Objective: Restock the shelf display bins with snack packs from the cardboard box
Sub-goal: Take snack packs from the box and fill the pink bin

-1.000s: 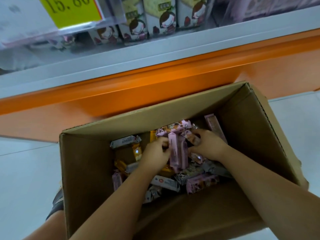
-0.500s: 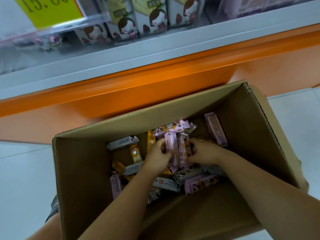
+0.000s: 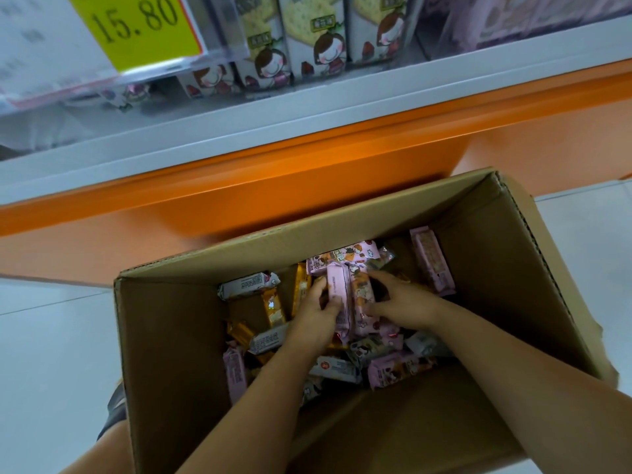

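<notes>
Your left hand and right hand have squeezed the pink snack packs into one bunch in the middle of the cardboard box. The left hand grips them; the right hand presses flat. Next, lift them up to the shelf.

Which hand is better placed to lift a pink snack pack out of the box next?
Probably the left hand: its fingers and thumb curl round a pink pack in the cardboard box. The right hand only rests straight fingers against the neighbouring pack.
</notes>
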### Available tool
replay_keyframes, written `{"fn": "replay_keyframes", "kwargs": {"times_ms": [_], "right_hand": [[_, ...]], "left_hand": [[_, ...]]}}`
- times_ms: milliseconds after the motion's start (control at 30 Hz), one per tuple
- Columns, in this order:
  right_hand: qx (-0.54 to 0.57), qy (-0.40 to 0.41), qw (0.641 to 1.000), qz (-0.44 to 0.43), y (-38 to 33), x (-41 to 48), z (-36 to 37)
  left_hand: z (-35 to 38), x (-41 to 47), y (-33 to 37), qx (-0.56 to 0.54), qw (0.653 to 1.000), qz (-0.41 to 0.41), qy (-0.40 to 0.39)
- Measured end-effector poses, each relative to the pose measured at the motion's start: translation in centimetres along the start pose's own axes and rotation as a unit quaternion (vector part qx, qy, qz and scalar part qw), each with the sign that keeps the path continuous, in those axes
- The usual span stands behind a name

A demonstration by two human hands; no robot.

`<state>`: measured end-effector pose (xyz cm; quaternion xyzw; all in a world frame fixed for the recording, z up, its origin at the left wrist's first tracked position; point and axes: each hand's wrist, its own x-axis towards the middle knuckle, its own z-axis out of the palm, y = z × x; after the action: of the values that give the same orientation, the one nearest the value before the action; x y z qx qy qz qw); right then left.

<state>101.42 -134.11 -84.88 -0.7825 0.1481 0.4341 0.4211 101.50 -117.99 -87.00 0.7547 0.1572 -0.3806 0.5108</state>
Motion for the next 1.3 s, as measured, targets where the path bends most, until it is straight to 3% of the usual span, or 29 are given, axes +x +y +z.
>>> {"fn": "replay_keyframes", "kwargs": {"times_ms": [167,467,733,933,1067,1133,1233,1300], "right_hand": [[0.041,0.045,0.997,-0.048,-0.2,0.4,1.3],[0.193,0.102,0.973,-0.075,-1.1,2.5,2.0],[0.079,0.1,0.991,-0.05,0.4,3.7,1.4],[0.091,0.057,0.993,-0.04,-0.2,3.8,1.2],[0.129,-0.021,0.99,-0.053,-0.3,3.0,1.5],[0.135,0.005,0.99,-0.049,-0.4,2.8,1.3],[0.033,0.088,0.995,-0.02,-0.4,2.8,0.8],[-0.047,0.053,0.997,0.012,-0.5,2.6,0.8]], "left_hand": [[-0.2,-0.7,0.1,-0.059,0.998,-0.012,0.032],[-1.3,-0.3,0.2,-0.034,0.998,-0.002,0.054],[-1.6,0.3,0.0,-0.016,0.999,-0.024,0.014],[-1.6,0.3,0.2,-0.014,1.0,-0.011,0.001],[-1.9,0.2,-0.2,-0.022,0.999,-0.015,0.029],[-2.1,0.2,-0.3,-0.027,0.999,-0.017,0.042],[-2.3,0.3,-0.5,-0.026,0.998,-0.019,0.049],[-2.4,0.2,-0.5,-0.022,0.998,-0.016,0.05]]}}
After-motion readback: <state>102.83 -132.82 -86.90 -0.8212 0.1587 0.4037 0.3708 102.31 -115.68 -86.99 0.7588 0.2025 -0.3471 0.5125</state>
